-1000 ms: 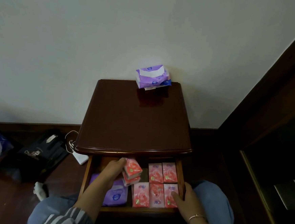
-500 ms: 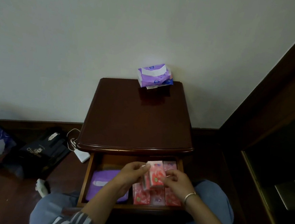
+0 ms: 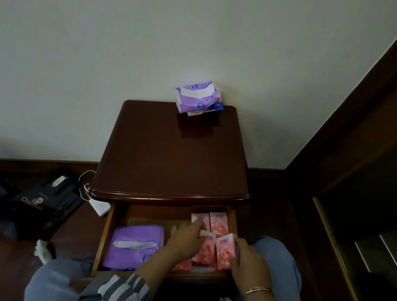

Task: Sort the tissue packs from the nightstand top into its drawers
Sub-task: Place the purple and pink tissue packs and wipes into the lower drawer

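Note:
The dark wooden nightstand point(image 3: 173, 153) has its top drawer point(image 3: 106, 233) pulled open. A purple tissue pack point(image 3: 198, 97) sits at the back of the top, against the wall. In the drawer, a large purple pack point(image 3: 135, 245) lies at the left and several small pink packs point(image 3: 218, 223) fill the right side. My right hand point(image 3: 248, 261) holds one pink pack point(image 3: 225, 250) upright at the drawer's right front. My left hand point(image 3: 185, 239) grips a second pink pack point(image 3: 205, 247) beside it, low among the others.
A black bag point(image 3: 44, 200) lies on the floor at the left, with a white charger and cable point(image 3: 99, 206) next to the nightstand. A crumpled tissue point(image 3: 42, 251) lies near my left knee. Dark wooden furniture point(image 3: 358, 163) stands close on the right.
My left hand lifted two stacked pink packs over the drawer and my right hand joined it. Now the hands have split them, one pack each, and lowered them to the drawer's right side.

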